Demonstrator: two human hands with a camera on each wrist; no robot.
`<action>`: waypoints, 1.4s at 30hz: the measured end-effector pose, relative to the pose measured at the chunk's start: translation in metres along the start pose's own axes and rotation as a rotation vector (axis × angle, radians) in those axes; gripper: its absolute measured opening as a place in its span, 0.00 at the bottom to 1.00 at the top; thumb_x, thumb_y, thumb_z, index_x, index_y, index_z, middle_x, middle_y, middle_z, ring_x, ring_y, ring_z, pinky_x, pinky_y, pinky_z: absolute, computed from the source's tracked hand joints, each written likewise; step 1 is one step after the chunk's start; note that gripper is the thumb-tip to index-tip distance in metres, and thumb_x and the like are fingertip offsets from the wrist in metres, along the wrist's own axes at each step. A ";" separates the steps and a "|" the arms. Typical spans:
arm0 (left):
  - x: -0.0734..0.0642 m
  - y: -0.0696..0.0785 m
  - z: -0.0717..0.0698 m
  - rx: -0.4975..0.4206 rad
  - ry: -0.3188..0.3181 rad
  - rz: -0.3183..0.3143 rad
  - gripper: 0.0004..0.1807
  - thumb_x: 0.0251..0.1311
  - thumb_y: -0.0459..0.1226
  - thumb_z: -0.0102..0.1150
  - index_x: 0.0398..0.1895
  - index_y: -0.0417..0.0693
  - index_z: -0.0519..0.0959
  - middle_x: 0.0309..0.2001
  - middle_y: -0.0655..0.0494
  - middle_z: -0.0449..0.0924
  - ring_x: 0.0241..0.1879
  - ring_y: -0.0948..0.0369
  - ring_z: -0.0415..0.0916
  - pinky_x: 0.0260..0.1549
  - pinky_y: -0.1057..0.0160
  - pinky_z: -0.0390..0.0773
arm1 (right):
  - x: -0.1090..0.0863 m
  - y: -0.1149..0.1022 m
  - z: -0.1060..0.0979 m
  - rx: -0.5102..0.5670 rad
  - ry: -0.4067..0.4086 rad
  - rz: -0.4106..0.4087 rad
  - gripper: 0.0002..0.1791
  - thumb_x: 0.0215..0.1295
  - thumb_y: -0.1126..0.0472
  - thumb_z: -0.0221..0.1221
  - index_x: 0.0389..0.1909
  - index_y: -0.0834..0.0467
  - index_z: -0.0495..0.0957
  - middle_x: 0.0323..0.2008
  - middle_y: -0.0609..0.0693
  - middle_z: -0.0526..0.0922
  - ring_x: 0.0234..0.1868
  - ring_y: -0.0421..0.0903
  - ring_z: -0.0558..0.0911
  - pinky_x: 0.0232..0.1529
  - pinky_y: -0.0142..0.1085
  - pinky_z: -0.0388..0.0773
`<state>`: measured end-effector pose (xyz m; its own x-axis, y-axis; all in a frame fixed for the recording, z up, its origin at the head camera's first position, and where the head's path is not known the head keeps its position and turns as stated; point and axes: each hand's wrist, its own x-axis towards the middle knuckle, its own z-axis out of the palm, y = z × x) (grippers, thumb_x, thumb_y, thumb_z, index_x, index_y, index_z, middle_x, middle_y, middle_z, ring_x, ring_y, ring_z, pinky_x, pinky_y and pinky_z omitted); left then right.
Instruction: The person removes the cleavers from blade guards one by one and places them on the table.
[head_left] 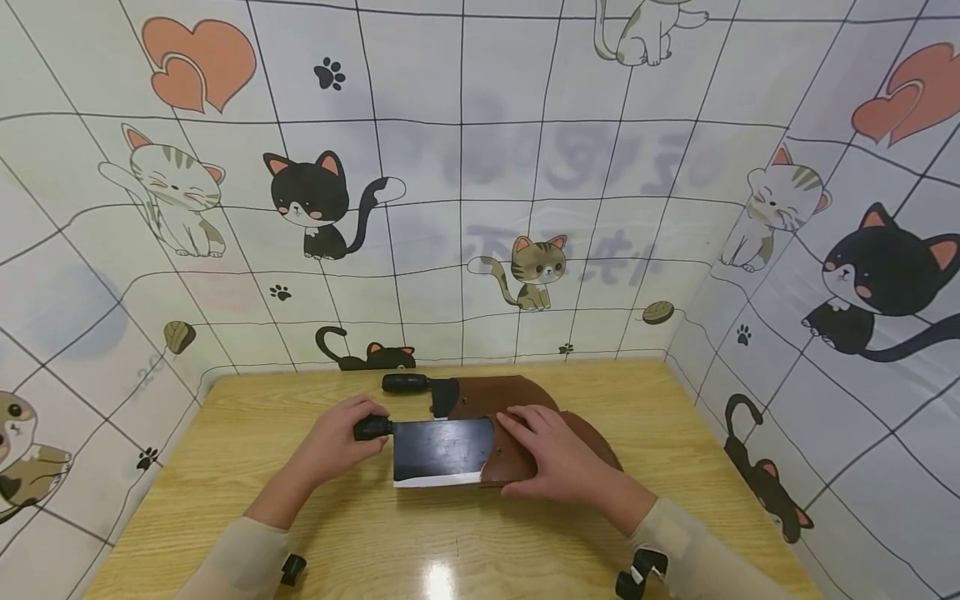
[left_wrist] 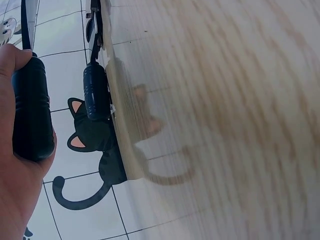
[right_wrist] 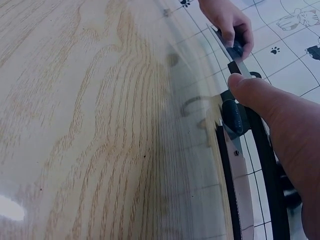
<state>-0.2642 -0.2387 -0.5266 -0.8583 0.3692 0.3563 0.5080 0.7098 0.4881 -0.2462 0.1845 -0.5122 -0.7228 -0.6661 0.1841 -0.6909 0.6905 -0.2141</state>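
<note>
My left hand (head_left: 337, 437) grips the black handle (left_wrist: 32, 110) of a cleaver (head_left: 442, 450). Part of its broad dark blade, with a bright lower edge, lies bare; the far end is inside a brown leather sheath (head_left: 506, 465). Over that sheath lies my right hand (head_left: 558, 462), holding it with the thumb on its dark edge (right_wrist: 265, 160) in the right wrist view. The right fingertips' far side is hidden. Just behind, a second cleaver lies on the table, its black handle (head_left: 405, 383) pointing left and its blade in another brown sheath (head_left: 487, 396).
The wooden table (head_left: 360, 542) carries both cleavers near its back edge. White cloth with cat drawings (head_left: 465, 167) rises behind and along both sides. Each forearm wears a black strap piece, such as the right clip (head_left: 637, 573).
</note>
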 end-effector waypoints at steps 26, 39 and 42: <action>-0.008 -0.014 -0.003 -0.001 0.016 0.026 0.18 0.60 0.37 0.82 0.52 0.55 0.88 0.49 0.66 0.84 0.46 0.60 0.83 0.45 0.51 0.85 | -0.004 0.008 0.002 -0.015 -0.014 -0.026 0.63 0.62 0.22 0.70 0.88 0.53 0.62 0.82 0.55 0.64 0.82 0.57 0.63 0.75 0.61 0.68; -0.011 -0.017 -0.007 0.000 0.016 0.029 0.19 0.59 0.36 0.82 0.53 0.50 0.89 0.48 0.65 0.84 0.45 0.60 0.82 0.43 0.52 0.85 | -0.007 0.013 0.001 0.014 -0.031 -0.007 0.63 0.61 0.26 0.75 0.88 0.54 0.61 0.83 0.54 0.63 0.82 0.55 0.62 0.75 0.59 0.68; -0.011 -0.017 -0.007 -0.002 0.010 0.027 0.18 0.60 0.36 0.82 0.53 0.51 0.89 0.49 0.65 0.84 0.45 0.61 0.82 0.43 0.53 0.85 | -0.008 0.013 0.001 0.014 -0.028 -0.013 0.63 0.60 0.27 0.76 0.88 0.54 0.62 0.83 0.54 0.64 0.82 0.55 0.63 0.75 0.59 0.68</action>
<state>-0.2627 -0.2592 -0.5330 -0.8437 0.3820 0.3771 0.5308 0.6987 0.4798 -0.2494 0.1988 -0.5175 -0.7130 -0.6827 0.1601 -0.6997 0.6780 -0.2250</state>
